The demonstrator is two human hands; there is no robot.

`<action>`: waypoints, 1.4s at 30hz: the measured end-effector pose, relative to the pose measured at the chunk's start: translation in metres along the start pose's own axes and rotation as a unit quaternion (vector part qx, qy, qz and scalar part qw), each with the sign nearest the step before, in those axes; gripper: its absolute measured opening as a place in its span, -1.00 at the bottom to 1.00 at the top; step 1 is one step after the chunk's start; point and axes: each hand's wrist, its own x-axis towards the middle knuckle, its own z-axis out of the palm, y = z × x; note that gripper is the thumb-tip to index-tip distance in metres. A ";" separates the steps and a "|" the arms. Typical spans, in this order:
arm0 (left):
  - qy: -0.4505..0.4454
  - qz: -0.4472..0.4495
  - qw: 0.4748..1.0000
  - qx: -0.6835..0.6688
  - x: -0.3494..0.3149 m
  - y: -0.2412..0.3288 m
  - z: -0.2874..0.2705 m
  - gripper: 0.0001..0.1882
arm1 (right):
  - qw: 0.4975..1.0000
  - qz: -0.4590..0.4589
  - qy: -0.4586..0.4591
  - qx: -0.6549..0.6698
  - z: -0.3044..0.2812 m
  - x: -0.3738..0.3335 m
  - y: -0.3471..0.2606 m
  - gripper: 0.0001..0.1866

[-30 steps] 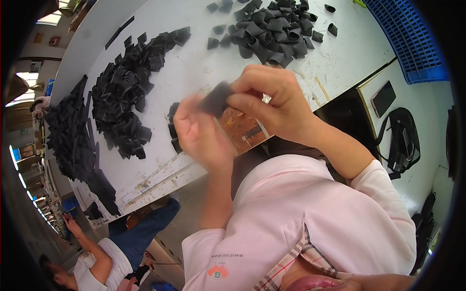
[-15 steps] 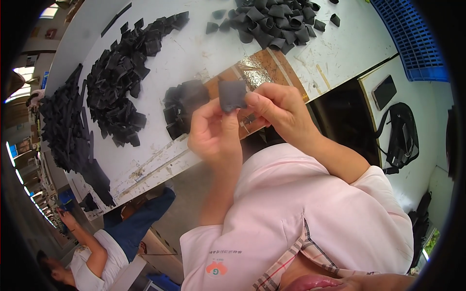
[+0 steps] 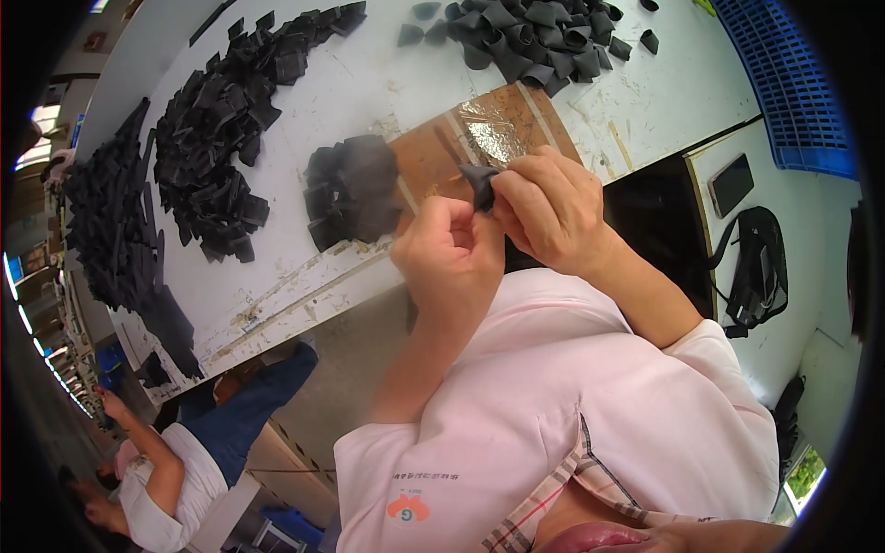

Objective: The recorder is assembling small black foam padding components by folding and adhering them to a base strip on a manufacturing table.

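Over the brown board (image 3: 426, 147), left hand (image 3: 452, 249) and right hand (image 3: 560, 210) pinch a black fabric piece (image 3: 480, 187), no longer flat: folding seems underway.

A white bench (image 3: 359, 101), its near edge scuffed and stained, stands over grey floor (image 3: 364, 369). Beyond its left edge, a row of lights (image 3: 27, 318) runs through a long room; past its right corner, daylight fills a window (image 3: 808, 472).

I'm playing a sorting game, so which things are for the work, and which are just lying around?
Probably for the work: bent dark piece, small dark heap, curled dark pieces, brown board.

Probably just lying around: phone, black mesh bag.
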 end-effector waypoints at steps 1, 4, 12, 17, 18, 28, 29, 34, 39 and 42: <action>-0.014 -0.007 1.000 0.009 0.000 0.001 0.002 -0.92 | 1.000 0.004 0.001 -0.001 0.004 -0.006 0.003 -0.69; -0.048 -0.004 0.998 0.029 -0.005 -0.019 0.004 -0.94 | 0.996 0.031 -0.074 0.038 0.005 -0.017 0.005 -0.68; 0.191 0.044 0.945 0.262 0.036 -0.085 -0.023 -0.73 | 0.915 0.383 0.048 0.119 -0.005 0.028 0.085 -0.81; 0.129 -0.014 0.924 0.359 0.052 -0.132 -0.049 -0.76 | 0.880 0.433 -0.038 0.191 -0.001 0.006 0.052 -0.83; 0.101 -0.030 0.924 0.367 0.053 -0.134 -0.050 -0.76 | 0.845 0.457 -0.108 0.257 0.000 -0.002 0.039 -0.84; 0.004 -0.188 0.935 -0.302 0.006 -0.048 -0.022 -0.93 | 0.684 0.518 -0.165 0.487 0.037 -0.018 -0.009 -0.71; 0.001 -0.188 0.934 -0.303 0.000 -0.046 -0.021 -0.93 | 0.598 0.575 -0.122 0.545 0.036 -0.016 -0.010 -0.75; -0.096 -0.238 0.839 -0.479 -0.002 -0.039 -0.026 -0.81 | 0.502 0.570 -0.135 0.636 0.022 -0.013 0.003 -0.87; -0.200 -0.264 0.805 -0.492 0.014 -0.033 -0.033 -0.72 | 0.535 0.549 -0.181 0.617 0.006 -0.002 0.006 -0.80; -0.232 -0.279 0.819 -0.444 0.014 -0.037 -0.033 -0.78 | 0.524 0.542 -0.200 0.626 0.004 -0.003 0.007 -0.79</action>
